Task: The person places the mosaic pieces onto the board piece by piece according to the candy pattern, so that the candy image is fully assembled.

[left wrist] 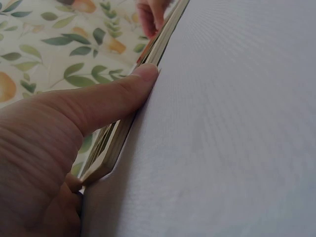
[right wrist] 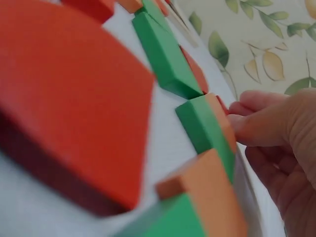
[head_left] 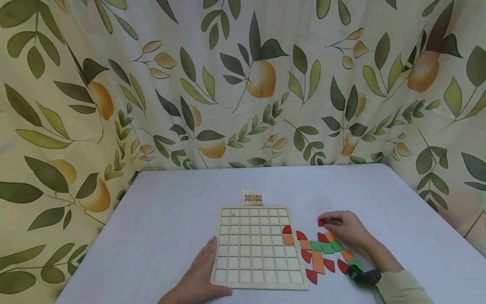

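Note:
A wooden grid board (head_left: 262,286) lies on the white table, holding a red quarter-round piece (head_left: 287,229) and an orange square (head_left: 289,239) at its right edge. My left hand (head_left: 199,270) rests against the board's near left corner, fingers straight along the left side. Its thumb (left wrist: 116,96) lies along the near edge. To the right of the board, my right hand (head_left: 347,228) pinches a small red piece (head_left: 322,222) between thumb and fingertips. In the right wrist view, that hand (right wrist: 281,133) is just beyond a green block (right wrist: 202,123), and its red piece is mostly hidden.
Several loose red, orange and green pieces (head_left: 318,256) lie between the board and my right forearm. A small pattern card (head_left: 252,197) stands at the board's far edge. Behind the table hangs a fruit-print curtain (head_left: 243,84).

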A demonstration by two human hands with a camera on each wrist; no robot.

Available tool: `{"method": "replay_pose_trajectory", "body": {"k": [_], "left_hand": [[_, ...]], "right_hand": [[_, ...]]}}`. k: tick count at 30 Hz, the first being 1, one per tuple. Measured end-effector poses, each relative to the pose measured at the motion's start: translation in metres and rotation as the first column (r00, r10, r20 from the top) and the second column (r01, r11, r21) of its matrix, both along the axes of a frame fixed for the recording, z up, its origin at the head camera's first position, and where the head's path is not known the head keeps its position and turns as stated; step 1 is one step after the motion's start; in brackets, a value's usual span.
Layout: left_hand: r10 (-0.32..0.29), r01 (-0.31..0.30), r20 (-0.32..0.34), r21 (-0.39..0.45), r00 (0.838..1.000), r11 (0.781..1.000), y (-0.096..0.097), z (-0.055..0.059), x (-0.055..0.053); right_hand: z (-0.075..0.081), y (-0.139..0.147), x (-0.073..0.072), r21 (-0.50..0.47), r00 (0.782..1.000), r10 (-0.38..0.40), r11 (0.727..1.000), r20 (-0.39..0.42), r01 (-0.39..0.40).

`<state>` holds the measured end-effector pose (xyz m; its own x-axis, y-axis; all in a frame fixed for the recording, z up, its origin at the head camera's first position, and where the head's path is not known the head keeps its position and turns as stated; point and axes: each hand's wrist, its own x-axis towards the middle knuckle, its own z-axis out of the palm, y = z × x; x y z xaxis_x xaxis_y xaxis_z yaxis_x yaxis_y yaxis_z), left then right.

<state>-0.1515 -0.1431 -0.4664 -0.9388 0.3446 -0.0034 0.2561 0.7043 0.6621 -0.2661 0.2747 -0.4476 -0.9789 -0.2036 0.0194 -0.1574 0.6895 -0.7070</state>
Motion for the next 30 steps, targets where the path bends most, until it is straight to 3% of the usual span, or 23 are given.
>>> {"method": "replay_pose_trajectory", "body": {"k": [5,12,30], "left_hand": [[0.004,-0.004,0.008,0.002,1.0,1.0,0.0,0.001,0.001],[0.01,-0.01,0.012,0.004,1.0,1.0,0.001,0.002,0.0],[0.002,-0.002,0.004,0.004,1.0,1.0,0.001,0.002,0.001]], "right_hand": [[0.005,-0.005,0.004,-0.015,0.996,-0.085,0.996,0.033,0.086],[0.006,-0.018,0.01,0.044,0.974,-0.225,0.973,0.001,0.225],[0.003,-0.021,0.013,0.056,0.979,-0.2,0.978,-0.027,0.201]]}}
